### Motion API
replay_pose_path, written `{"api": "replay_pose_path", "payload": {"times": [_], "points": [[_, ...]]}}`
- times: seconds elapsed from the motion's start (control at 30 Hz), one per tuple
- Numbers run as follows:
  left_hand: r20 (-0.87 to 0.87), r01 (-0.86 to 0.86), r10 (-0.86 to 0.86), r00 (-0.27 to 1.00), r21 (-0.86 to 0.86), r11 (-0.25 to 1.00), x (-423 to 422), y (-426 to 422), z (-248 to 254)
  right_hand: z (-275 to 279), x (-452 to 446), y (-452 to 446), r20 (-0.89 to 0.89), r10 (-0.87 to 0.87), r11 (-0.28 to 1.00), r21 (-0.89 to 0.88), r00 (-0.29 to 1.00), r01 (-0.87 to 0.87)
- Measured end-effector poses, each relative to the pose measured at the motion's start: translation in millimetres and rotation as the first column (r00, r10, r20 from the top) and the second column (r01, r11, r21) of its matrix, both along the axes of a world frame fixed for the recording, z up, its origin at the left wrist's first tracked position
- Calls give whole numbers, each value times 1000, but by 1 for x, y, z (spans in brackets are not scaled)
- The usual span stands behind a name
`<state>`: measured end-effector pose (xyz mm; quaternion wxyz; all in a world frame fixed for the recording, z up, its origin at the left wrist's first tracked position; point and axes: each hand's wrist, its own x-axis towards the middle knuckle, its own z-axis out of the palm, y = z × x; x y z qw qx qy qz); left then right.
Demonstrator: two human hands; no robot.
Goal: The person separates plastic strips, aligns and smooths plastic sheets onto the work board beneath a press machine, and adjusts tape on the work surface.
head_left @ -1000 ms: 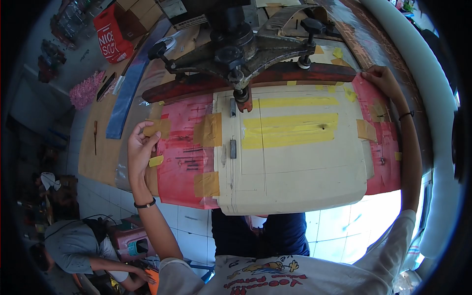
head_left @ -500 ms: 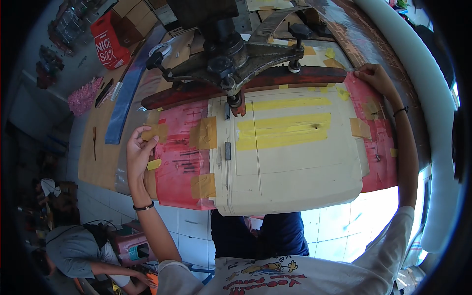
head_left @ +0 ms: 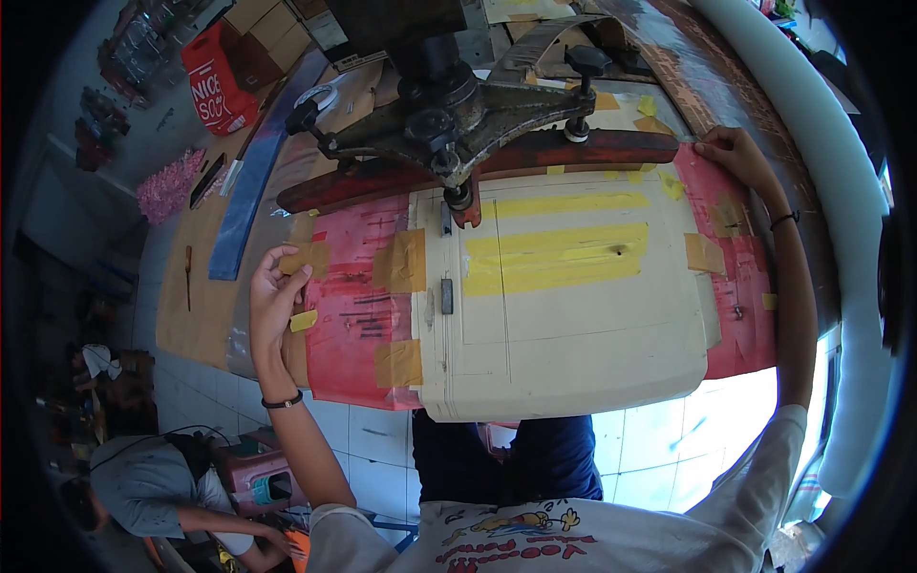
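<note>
A cream board (head_left: 583,329) with yellow tape strips (head_left: 564,256) and pencil lines lies in front of me. Red sheet (head_left: 349,325) shows on both sides of it, joined by brown tape (head_left: 398,366). My left hand (head_left: 275,291) is closed at the left edge, thumb and fingers pinching the red sheet by a brown tape patch (head_left: 310,258). At the far right corner, my right hand (head_left: 740,158) pinches the other end of the red sheet. Across the far edge of the board lies a dark red bar (head_left: 535,153), under a metal clamp head (head_left: 449,119). Two small dark blocks (head_left: 447,296) sit on the board's left part.
A blue strip (head_left: 250,205) and a screwdriver (head_left: 188,277) lie on the left of the table. A red bag (head_left: 218,86) stands behind. A long white roll (head_left: 831,191) runs along the right. Another person (head_left: 143,487) is bent over at lower left.
The whole view has shifted very slightly right and down. Both hands stay at the same spots on the red sheet, and the board and bar keep their places.
</note>
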<state>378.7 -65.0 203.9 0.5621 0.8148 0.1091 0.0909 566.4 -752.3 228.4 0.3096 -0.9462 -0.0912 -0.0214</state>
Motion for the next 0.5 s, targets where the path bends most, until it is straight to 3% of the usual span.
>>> {"api": "replay_pose_path", "payload": {"times": [0.5], "points": [[-1,0,0,1000,-3,1000,0,1,0,4,-3,2,-56,-29,999,12,998,30]]}}
